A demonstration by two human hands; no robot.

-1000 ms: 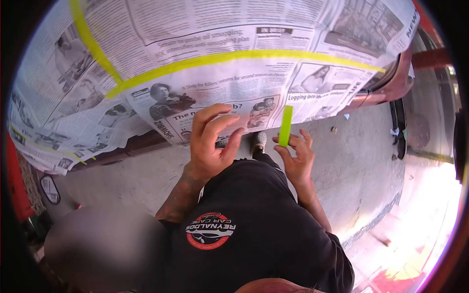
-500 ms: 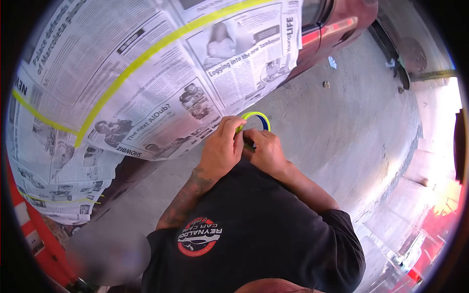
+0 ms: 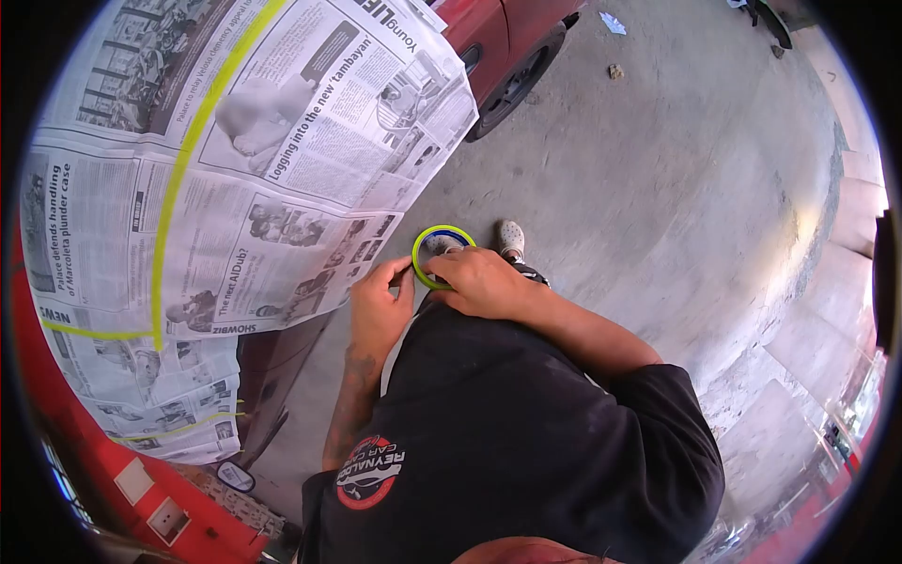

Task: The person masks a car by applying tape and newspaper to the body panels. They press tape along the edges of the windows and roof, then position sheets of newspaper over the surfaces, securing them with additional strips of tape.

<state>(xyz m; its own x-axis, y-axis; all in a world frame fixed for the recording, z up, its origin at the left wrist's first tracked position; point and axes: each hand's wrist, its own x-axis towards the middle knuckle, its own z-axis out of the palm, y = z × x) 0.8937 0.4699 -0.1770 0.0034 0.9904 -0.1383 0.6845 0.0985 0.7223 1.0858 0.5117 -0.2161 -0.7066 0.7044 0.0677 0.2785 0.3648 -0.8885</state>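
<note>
A roll of yellow-green tape (image 3: 417,267) with a blue inner ring is in front of my body. My right hand (image 3: 481,284) grips its right and lower side, fingers wrapped over the ring. At the roll's left edge is my left hand (image 3: 381,299), thumb and fingertips drawn close together; whether a tape end is between them is too small to tell. Beside my left hand hang newspaper sheets (image 3: 310,211) over a dark red car, joined by strips of yellow-green tape (image 3: 169,211).
The car's rear or front wheel (image 3: 520,85) stands beyond the newspaper. A shoe (image 3: 511,239) shows on the grey concrete floor (image 3: 648,207). Small debris (image 3: 615,70) lies farther off. At the lower left is a red structure (image 3: 122,470).
The view has turned, bringing the wheel and shoe into sight. The tape roll and both hands appear lower and further left, and my left hand has come slightly apart from my right.
</note>
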